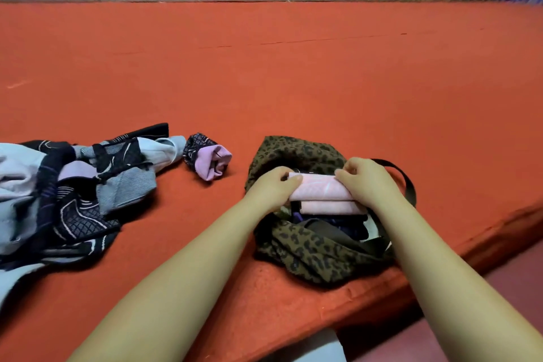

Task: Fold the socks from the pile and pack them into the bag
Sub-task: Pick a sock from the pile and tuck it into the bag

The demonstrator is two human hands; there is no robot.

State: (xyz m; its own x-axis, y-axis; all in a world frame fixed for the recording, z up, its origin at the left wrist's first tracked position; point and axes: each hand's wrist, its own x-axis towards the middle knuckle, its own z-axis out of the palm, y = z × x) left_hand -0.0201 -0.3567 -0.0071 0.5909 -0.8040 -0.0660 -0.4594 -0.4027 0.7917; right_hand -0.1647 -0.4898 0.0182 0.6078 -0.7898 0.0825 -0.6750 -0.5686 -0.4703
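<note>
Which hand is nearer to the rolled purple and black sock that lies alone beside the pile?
The left hand. It grips the folded pink socks just right of the rolled sock; the right hand grips their far end.

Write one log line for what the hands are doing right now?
stage: packing | left hand + right hand: hold folded pink socks over open leopard bag | sock pile: waiting, left
</note>
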